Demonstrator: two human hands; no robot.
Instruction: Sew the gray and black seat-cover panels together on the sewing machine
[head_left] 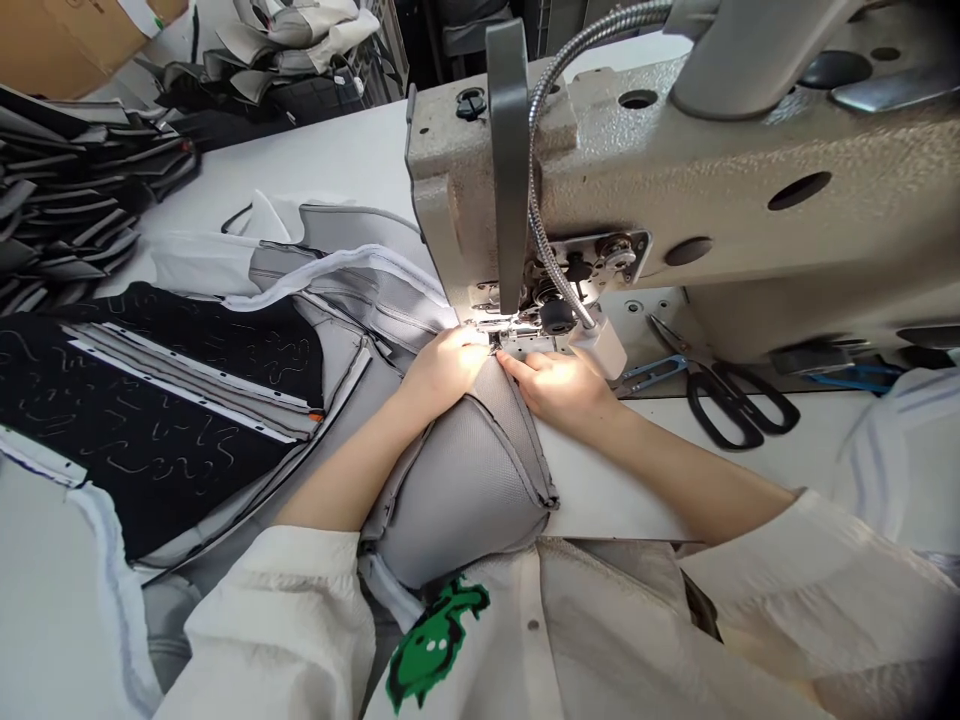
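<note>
Under the needle area of the sewing machine (pixel 480 180) lies the seam of a grey fabric cover (pixel 465 480). My left hand (pixel 446 370) is closed on the cover just left of the presser foot, its fingertips in the lamp's bright light. My right hand (pixel 559 388) pinches the seam's edge on the right side, close to the foot. Between both hands the seam runs back toward my body, where the cover bulges. A black backing panel (pixel 172 400) with white strips and loose thread ends spreads out to the left, with white edging alongside.
Black-handled scissors (pixel 739 400) and blue thread snips (pixel 652 372) lie right of my right hand, beneath the machine arm. A white lamp head (pixel 600 345) hangs on a flexible metal neck. Stacked dark fabric pieces (pixel 67 190) stand at far left; more pieces fill a black crate (pixel 322 95) behind.
</note>
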